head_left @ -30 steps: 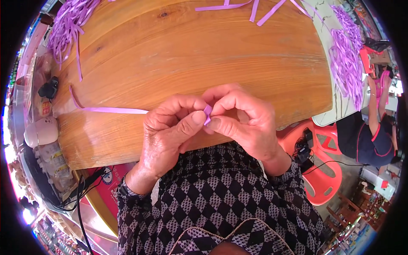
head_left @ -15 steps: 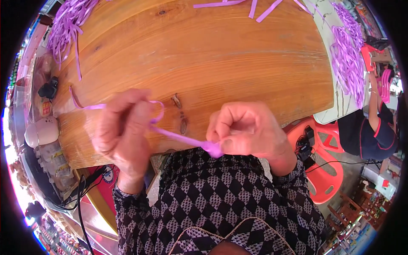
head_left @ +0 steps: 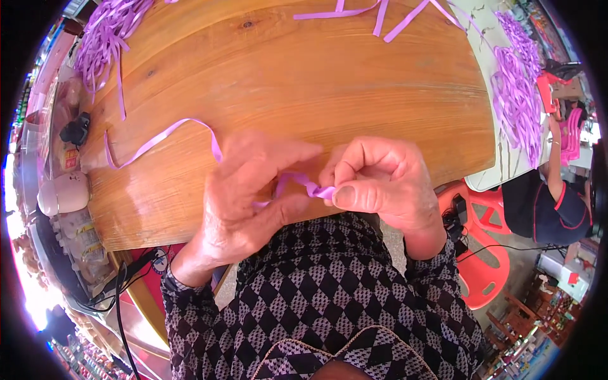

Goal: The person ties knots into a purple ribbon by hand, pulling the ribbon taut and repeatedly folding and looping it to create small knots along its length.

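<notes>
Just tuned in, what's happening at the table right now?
A person is working a purple ribbon strip with both bare hands at the near edge of a wooden table. The left hand and right hand pinch it between them where it is folded or twisted, and its free end trails off in a loop to the left. Loose piles of purple strips lie at the table's far corners.

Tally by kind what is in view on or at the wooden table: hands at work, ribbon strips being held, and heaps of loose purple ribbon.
Person's own hands: 2, left hand and right hand
Purple ribbon strip held between both hands: 1
Heaps of loose purple ribbon: 2, far-left heap and right heap
Total: 5
</notes>
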Action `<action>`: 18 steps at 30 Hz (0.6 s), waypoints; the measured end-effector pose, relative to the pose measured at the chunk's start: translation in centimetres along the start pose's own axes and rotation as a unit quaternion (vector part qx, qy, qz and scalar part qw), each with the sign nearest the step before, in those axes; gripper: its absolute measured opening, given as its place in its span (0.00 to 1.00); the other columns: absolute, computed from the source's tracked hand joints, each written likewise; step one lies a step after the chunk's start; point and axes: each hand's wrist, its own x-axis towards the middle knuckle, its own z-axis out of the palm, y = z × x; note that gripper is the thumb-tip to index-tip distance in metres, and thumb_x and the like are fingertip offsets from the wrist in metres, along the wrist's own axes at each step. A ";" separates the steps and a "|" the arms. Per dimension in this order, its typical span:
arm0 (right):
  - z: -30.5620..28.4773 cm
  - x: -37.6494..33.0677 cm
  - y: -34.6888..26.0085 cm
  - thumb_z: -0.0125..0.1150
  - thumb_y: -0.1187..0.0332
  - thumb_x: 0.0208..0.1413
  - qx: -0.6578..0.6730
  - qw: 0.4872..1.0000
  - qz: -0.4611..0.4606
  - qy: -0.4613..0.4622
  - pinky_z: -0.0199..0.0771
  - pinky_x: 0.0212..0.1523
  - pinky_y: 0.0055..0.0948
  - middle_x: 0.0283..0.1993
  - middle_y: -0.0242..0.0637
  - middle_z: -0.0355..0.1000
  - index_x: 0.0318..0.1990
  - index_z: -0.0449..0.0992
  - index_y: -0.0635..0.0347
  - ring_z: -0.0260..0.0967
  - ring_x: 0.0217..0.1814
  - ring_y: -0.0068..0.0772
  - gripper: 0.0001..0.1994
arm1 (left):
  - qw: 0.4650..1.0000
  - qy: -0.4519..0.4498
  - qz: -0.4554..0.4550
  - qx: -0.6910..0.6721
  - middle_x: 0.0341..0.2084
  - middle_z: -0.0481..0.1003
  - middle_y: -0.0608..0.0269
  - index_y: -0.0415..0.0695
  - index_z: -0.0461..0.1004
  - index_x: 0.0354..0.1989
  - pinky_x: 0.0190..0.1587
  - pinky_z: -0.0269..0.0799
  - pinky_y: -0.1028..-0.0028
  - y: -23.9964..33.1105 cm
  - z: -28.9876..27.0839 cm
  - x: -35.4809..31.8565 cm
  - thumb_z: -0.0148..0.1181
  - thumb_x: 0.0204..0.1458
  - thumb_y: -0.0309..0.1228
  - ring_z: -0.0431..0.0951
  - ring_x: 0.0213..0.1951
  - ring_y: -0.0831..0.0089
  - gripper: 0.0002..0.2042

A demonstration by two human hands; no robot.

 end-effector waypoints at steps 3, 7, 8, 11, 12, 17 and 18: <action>-0.1 0.3 0.6 0.62 0.77 0.45 0.013 1.000 0.006 0.001 0.67 0.36 0.21 0.32 0.41 0.71 0.30 0.71 0.69 0.67 0.34 0.25 0.07 | 0.967 0.020 -0.138 -0.216 0.29 0.74 0.61 0.37 0.74 0.37 0.33 0.65 0.79 -0.3 0.9 -1.0 0.61 0.46 0.25 0.71 0.31 0.78 0.10; -0.3 0.8 1.8 0.60 0.77 0.47 -0.241 0.942 -0.203 0.111 0.67 0.35 0.22 0.32 0.40 0.72 0.35 0.72 0.69 0.67 0.33 0.26 0.07 | 0.901 0.037 -0.300 -0.313 0.24 0.73 0.65 0.36 0.73 0.33 0.28 0.62 0.85 1.1 1.0 -0.5 0.59 0.50 0.26 0.69 0.26 0.85 0.06; -0.3 0.9 1.9 0.61 0.78 0.46 -0.383 0.836 -0.349 0.181 0.66 0.34 0.22 0.32 0.40 0.72 0.36 0.73 0.69 0.67 0.32 0.27 0.09 | 0.899 0.047 -0.307 -0.309 0.21 0.72 0.67 0.35 0.73 0.31 0.26 0.62 0.85 1.1 1.1 -0.3 0.59 0.50 0.25 0.68 0.24 0.86 0.05; -0.4 1.0 1.2 0.63 0.80 0.41 -0.494 0.729 -0.459 0.121 0.64 0.31 0.25 0.31 0.39 0.72 0.36 0.74 0.68 0.65 0.29 0.30 0.11 | 0.901 0.070 -0.315 -0.289 0.19 0.71 0.70 0.35 0.72 0.29 0.25 0.61 0.86 0.6 1.3 -0.4 0.58 0.49 0.23 0.67 0.23 0.88 0.04; -0.2 1.2 1.8 0.64 0.81 0.37 -0.464 0.754 -0.454 0.102 0.62 0.28 0.27 0.30 0.39 0.70 0.34 0.74 0.67 0.64 0.27 0.33 0.12 | 0.906 0.073 -0.313 -0.275 0.19 0.71 0.70 0.36 0.72 0.28 0.24 0.61 0.87 0.6 1.5 -0.3 0.57 0.49 0.22 0.67 0.23 0.89 0.03; 0.1 1.9 3.1 0.62 0.84 0.37 -0.441 0.778 -0.435 0.107 0.61 0.27 0.26 0.29 0.39 0.69 0.30 0.72 0.66 0.63 0.27 0.35 0.10 | 0.939 0.066 -0.263 -0.214 0.19 0.70 0.72 0.36 0.71 0.27 0.23 0.61 0.87 0.7 2.2 -0.4 0.56 0.48 0.20 0.67 0.23 0.89 0.01; 0.1 1.9 3.0 0.61 0.84 0.38 -0.453 0.775 -0.429 0.100 0.61 0.27 0.26 0.29 0.39 0.69 0.30 0.72 0.67 0.62 0.27 0.34 0.09 | 0.941 0.064 -0.256 -0.212 0.19 0.70 0.72 0.36 0.71 0.27 0.23 0.61 0.88 0.6 2.2 -0.5 0.55 0.48 0.20 0.67 0.23 0.89 0.00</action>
